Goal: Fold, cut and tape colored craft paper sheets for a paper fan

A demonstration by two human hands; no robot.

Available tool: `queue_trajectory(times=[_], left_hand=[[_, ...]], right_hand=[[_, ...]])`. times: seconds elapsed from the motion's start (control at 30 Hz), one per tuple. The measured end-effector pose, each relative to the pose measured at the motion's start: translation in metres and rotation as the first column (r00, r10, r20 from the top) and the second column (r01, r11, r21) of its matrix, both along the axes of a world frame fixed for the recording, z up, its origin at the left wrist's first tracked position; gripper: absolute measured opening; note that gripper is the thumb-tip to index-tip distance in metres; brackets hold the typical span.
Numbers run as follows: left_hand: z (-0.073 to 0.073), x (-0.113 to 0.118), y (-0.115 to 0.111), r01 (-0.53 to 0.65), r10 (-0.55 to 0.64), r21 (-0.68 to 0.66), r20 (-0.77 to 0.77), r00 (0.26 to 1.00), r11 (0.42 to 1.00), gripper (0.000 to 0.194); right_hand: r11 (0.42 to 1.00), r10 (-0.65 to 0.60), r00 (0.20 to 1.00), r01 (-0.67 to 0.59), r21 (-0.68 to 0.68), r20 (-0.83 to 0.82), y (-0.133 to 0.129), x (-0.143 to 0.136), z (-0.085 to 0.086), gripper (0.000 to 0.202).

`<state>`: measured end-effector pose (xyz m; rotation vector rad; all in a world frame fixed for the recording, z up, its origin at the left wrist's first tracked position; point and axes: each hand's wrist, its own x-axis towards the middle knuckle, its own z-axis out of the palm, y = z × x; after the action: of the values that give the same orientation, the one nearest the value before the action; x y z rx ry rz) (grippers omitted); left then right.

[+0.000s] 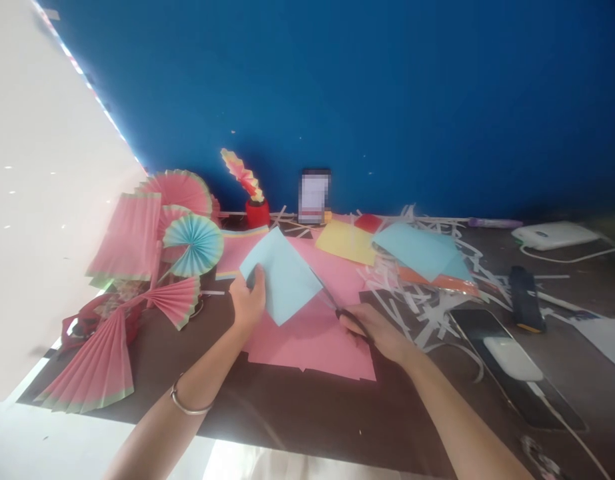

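Observation:
A light blue sheet of paper (287, 280) is pinched by my left hand (248, 300), thumb on top, at its left corner. My right hand (372, 330) is closed around the dark handles of a pair of scissors (355, 323). The scissor blades run along the lower right edge of the blue sheet near its right corner; whether they are apart I cannot tell. Beneath both hands lie several pink sheets (312, 350) on the dark table (307, 413).
Folded paper fans (177, 247) crowd the left side. A red pot (258, 213) and a propped phone (314, 197) stand by the blue wall. White paper strips (437, 313), a yellow sheet (345, 242), blue paper (422, 247) and a black phone (517, 373) lie to the right.

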<state>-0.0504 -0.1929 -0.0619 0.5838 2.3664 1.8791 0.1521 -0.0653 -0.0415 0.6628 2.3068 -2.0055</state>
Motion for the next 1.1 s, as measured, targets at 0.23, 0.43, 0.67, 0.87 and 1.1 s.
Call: queue_trajectory(times=[0.23,0.43,0.67,0.87,1.1], left_hand=[[0.0022,0.0042,-0.0013,0.038,-0.039,0.013,0.029,0.999,0.999,0.038],[0.0018,0.0044,-0.0009,0.045,-0.045,0.025,0.012,0.999,0.999,0.038],[0.0012,0.0037,-0.0010,0.047,-0.048,0.022,0.024,0.999,0.999,0.039],[0.0018,0.0031,-0.0014,0.047,-0.047,0.012,0.020,0.999,0.999,0.039],[0.0022,0.0025,-0.0015,0.031,-0.031,0.006,0.027,0.999,1.000,0.039]], right_hand=[[1.000,-0.001,1.000,0.001,-0.002,0.009,0.0013,0.0002,-0.0016,0.036],[1.000,0.005,1.000,-0.005,-0.011,-0.013,0.0008,-0.0006,0.0000,0.039],[1.000,0.008,1.000,-0.008,0.021,-0.004,0.0016,-0.0005,-0.0017,0.043],[0.998,0.011,0.998,-0.008,0.059,-0.058,0.0025,-0.0006,-0.0026,0.049],[1.000,-0.016,1.000,0.016,0.024,-0.001,0.0025,-0.0005,-0.0032,0.053]])
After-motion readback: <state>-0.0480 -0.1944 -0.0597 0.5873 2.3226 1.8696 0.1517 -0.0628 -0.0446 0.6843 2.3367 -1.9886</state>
